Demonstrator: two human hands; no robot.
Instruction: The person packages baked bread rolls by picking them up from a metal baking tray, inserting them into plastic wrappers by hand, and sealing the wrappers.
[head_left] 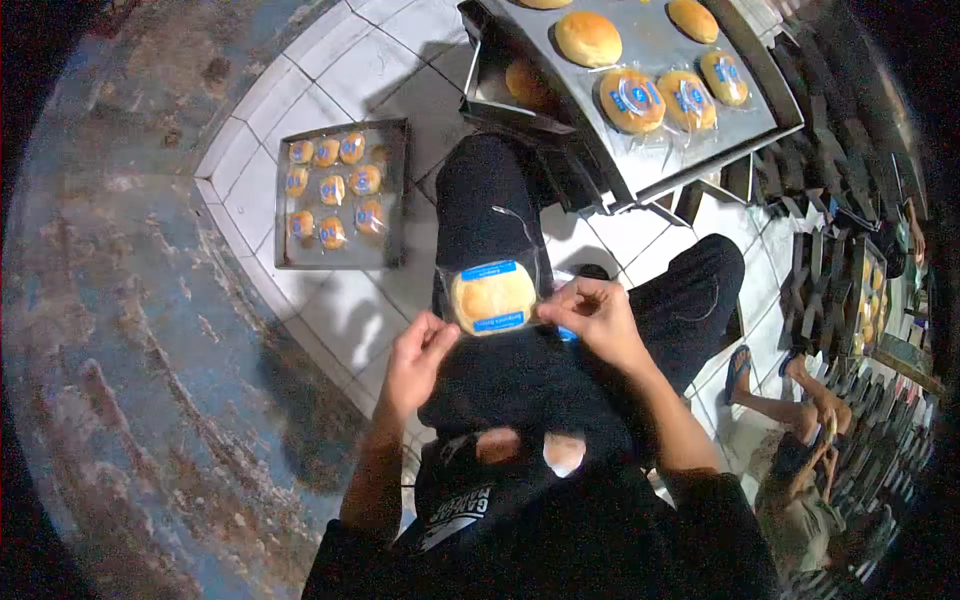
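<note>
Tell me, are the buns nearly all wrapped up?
Not all. Wrapped already: the small-looking buns in the floor tray, plus three bagged buns on the raised tray. In hand: one bun in a clear bag, between left hand and right hand. Left: bare-looking buns up there.

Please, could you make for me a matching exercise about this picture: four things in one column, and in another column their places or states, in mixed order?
1. held bun
2. floor tray
3. raised tray
4. right hand

A. holds some buns with blue labels and some without
B. pinches one side of the clear wrapper
C. lies on white tiles
D. in a wrapper with blue print, between both hands

Pairs: 1-D, 2-C, 3-A, 4-B
</note>
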